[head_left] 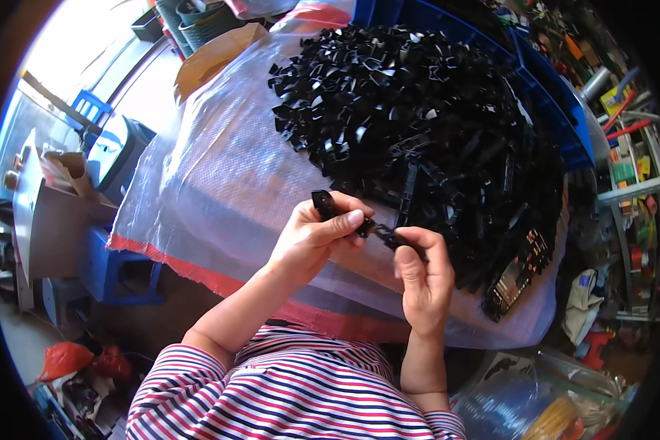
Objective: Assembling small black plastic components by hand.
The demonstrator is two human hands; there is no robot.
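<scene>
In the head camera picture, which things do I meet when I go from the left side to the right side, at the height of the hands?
Blue stool → left hand → small black plastic part held between both hands → right hand → black rack of parts → cluttered metal shelf.

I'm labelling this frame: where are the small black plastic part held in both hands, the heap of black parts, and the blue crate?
small black plastic part [378, 231], head view, its middle between the hands
heap of black parts [418, 110], head view, centre of the pile
blue crate [557, 110], head view, right wall
</scene>
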